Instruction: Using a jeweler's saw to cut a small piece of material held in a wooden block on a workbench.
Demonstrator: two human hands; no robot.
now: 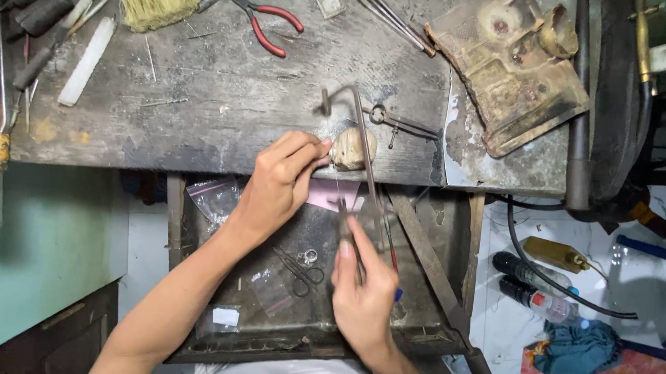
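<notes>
My left hand (pixel 281 178) pinches something small against a worn wooden peg (pixel 352 147) at the front edge of the dark workbench (pixel 222 103); the piece itself is too small to make out. My right hand (pixel 363 289) grips the handle of a thin metal saw frame (pixel 363 135), which rises past the peg and bends over at its top. A pink paper (pixel 332 196) lies just under the peg, above an open metal drawer (pixel 296 285).
Red-handled pliers (pixel 264 23), a tuft of yellow fibre (pixel 159 1), a white stick (pixel 86 62) and a rusty block (pixel 510 63) lie on the bench. Small scissors (pixel 301 268) and plastic bags (pixel 217 197) sit in the drawer. Bottles (pixel 531 288) and a cloth (pixel 577 350) lie on the floor at the right.
</notes>
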